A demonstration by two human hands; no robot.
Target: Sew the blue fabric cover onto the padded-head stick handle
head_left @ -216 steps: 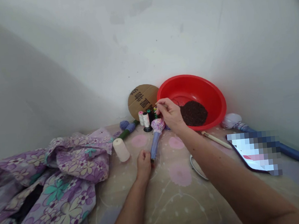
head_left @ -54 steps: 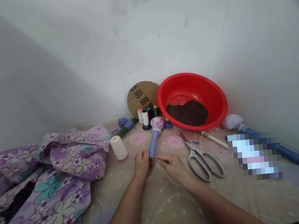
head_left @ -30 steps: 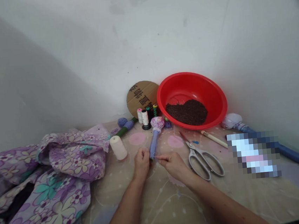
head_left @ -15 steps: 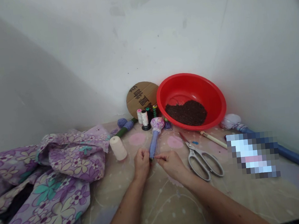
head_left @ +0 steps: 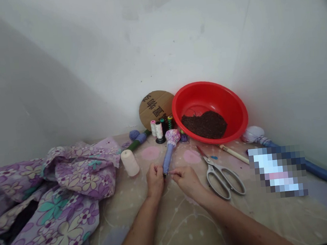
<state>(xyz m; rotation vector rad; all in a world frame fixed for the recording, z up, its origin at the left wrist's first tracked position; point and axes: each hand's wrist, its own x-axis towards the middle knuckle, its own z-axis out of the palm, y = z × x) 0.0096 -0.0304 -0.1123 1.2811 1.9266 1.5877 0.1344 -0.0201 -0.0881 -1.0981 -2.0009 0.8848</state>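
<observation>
Tabletop [head_left: 188,231], my feed: left hand [head_left: 155,180] gripped blue stick [head_left: 168,156], right hand [head_left: 188,180] pinched, contents unclear; floral head [head_left: 173,136] looked done, base [head_left: 165,171] not.

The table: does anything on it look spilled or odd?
No clear spill shows: the dark heap lies inside the red basin. Oddest is a blocky, pixelated patch at the right, hiding what's under it; the floral cloth is merely crumpled.

A left hand [head_left: 155,180] grips a purple-wrapped stick [head_left: 168,156] beside a pinching right hand [head_left: 187,180], scissors [head_left: 210,166] to the latter's right.
</observation>
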